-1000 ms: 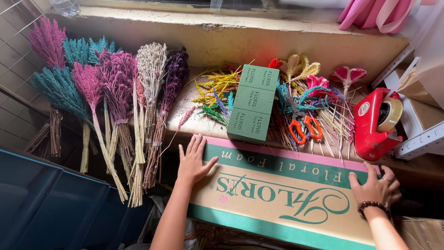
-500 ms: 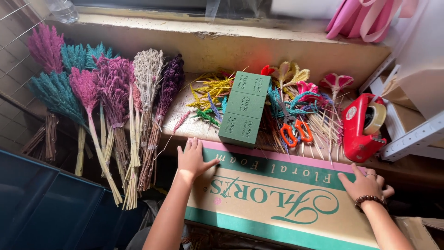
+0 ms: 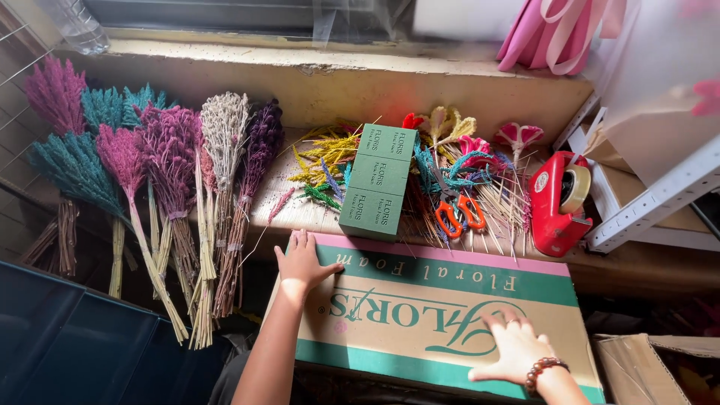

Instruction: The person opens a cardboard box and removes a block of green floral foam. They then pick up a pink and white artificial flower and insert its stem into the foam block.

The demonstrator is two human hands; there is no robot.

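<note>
Pressing both palms flat on the long cardboard box point(image 3: 442, 315) at lower centre, fingers spread: my left hand point(image 3: 301, 262) grips its upper-left corner, my right hand point(image 3: 514, 349) rests near the lower-right edge, likely steadying it against the ledge. Green foam bricks point(image 3: 377, 180) lie just above by orange scissors point(image 3: 459, 214) and a red tape dispenser point(image 3: 556, 201); dried grass bundles point(image 3: 150, 172) lean at left

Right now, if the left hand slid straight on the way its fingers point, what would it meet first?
Probably the green foam block: the left hand lies flat on the cardboard box, fingers pointing past its far edge toward the ledge, though depth is unclear.
</note>
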